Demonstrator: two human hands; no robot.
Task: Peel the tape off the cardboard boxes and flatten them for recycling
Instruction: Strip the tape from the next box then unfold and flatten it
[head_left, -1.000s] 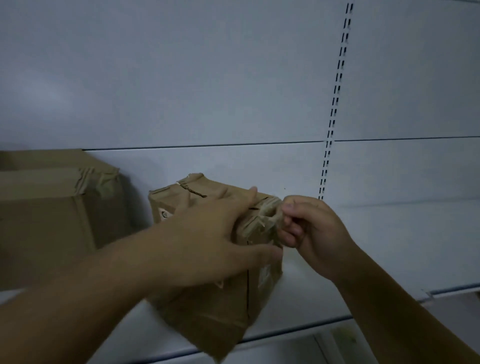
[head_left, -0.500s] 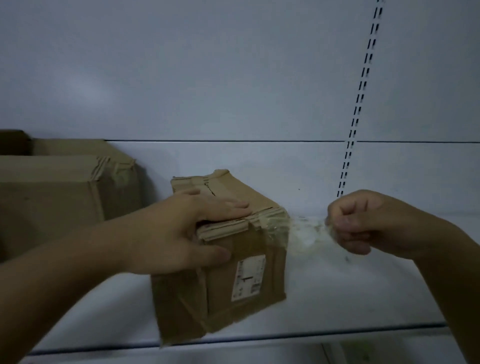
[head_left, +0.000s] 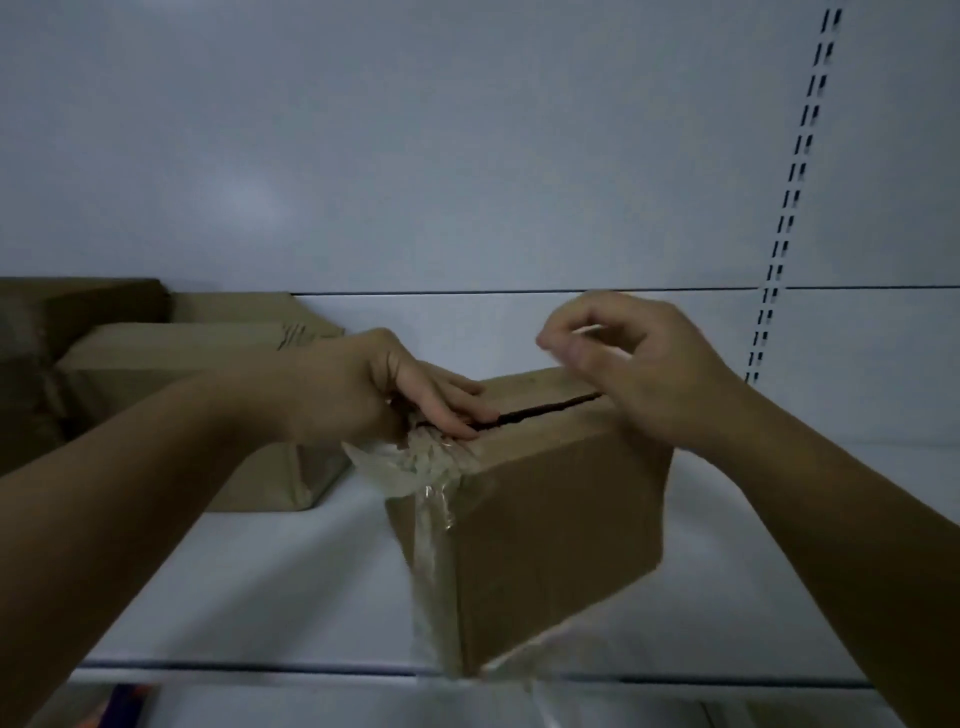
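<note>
Two hands (head_left: 415, 395) (head_left: 644, 379) over box (head_left: 561, 525), right pinch unclear

The cardboard box (head_left: 561, 519) is plain brown, its tape (head_left: 431, 530) clear with a whitish sheen. The shelf (head_left: 270, 571) and back panel (head_left: 415, 156) are pale grey, the panel carrying a column of paired black slots (head_left: 802, 140).

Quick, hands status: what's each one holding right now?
Left hand: open, fingers pressing flat on the cardboard box top, beside the crumpled tape.
Right hand: fingers curled above the box's far end; too blurred to tell any grip.
</note>
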